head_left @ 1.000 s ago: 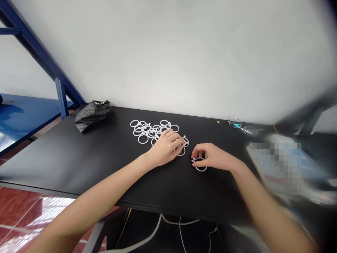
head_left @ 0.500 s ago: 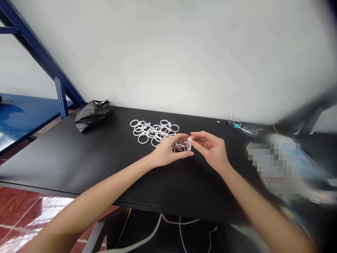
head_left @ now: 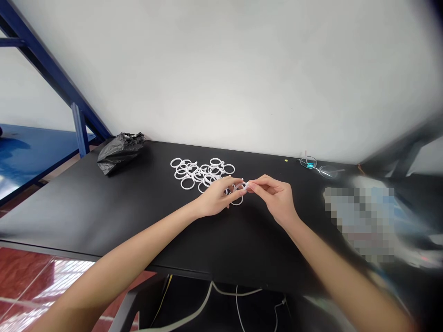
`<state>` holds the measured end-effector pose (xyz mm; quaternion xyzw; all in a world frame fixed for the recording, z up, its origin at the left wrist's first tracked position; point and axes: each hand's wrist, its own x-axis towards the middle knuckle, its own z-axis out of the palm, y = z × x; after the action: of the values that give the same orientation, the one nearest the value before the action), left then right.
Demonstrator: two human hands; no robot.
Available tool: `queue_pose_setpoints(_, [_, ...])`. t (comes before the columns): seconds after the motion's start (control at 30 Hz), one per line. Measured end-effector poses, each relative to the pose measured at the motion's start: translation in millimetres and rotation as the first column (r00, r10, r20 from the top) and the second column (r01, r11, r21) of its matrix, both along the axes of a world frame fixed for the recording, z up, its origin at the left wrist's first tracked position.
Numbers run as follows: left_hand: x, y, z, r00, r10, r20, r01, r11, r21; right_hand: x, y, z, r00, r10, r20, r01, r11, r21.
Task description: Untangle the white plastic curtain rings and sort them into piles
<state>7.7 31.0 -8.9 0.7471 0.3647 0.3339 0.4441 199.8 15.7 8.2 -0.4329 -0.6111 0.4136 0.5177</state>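
My left hand (head_left: 216, 198) pinches one side of a white plastic ring (head_left: 238, 186), which looks like a curtain ring. The fingertips of my right hand (head_left: 277, 198) are closed on the ring's right end, where a small white fitting shows. Fingers cover much of this ring. Just beyond my left hand, a loose pile of similar white rings (head_left: 187, 183) with little knobs lies on the black table (head_left: 145, 207). One more ring (head_left: 237, 201) is partly visible beneath my left fingers.
A crumpled black plastic bag (head_left: 121, 152) sits at the table's back left. Eyeglasses (head_left: 327, 172) lie near the wall at the right, before a blurred plastic package (head_left: 360, 226). Pale cables (head_left: 194, 313) hang under the front edge. A blue metal frame (head_left: 51, 76) stands at left.
The held ring has turned from upright and edge-on to a flatter slant. My left fingers have closed in on it, and my right hand has shifted slightly left.
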Motion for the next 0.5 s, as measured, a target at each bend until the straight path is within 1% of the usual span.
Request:
queue_pose_setpoints(0.07, [0.5, -0.7, -0.2, 1.0, 0.001, -0.008, -0.001, 1.0, 0.005, -1.7, -0.6, -0.5, 1.0, -0.004, -0.01, 0.004, 1.0, -0.018])
queue_pose_setpoints(0.17, [0.2, -1.4, 4.4, 1.0, 0.012, -0.025, -0.012, 1.0, 0.023, -2.5, -0.4, -1.3, 1.0, -0.008, -0.011, 0.008, 1.0, -0.017])
queue_pose_setpoints(0.23, [-3.4, 1.4, 8.7, 0.997, 0.044, -0.064, -0.037, 0.993, 0.109, -1.2, 1.3, -2.2, 1.0, -0.012, -0.002, 0.012, 1.0, -0.022])
queue_pose_setpoints(0.3, [-11.0, 7.9, 11.4, 0.983, 0.127, -0.129, -0.089, 0.959, 0.269, 1.4, 4.3, -3.1, 1.0, -0.029, 0.01, 0.029, 0.999, -0.025])
queue_pose_setpoints(0.37, [-21.7, 17.0, 11.9, 0.946, 0.257, -0.198, -0.155, 0.895, 0.419, 4.7, 8.1, -3.7, 0.997, -0.07, 0.026, 0.07, 0.997, -0.016])
queue_pose_setpoints(0.4, [-27.6, 21.4, 11.7, 0.916, 0.326, -0.233, -0.193, 0.868, 0.458, 6.3, 10.1, -4.0, 0.994, -0.098, 0.038, 0.098, 0.995, -0.012])
queue_pose_setpoints(0.43, [-33.4, 25.2, 11.5, 0.893, 0.365, -0.263, -0.214, 0.859, 0.466, 7.7, 11.9, -4.5, 0.991, -0.125, 0.051, 0.126, 0.992, -0.01])
queue_pose_setpoints(0.5, [-44.5, 29.1, 11.6, 0.874, 0.371, -0.314, -0.206, 0.868, 0.451, 9.7, 14.6, -6.1, 0.985, -0.157, 0.076, 0.16, 0.987, -0.027])
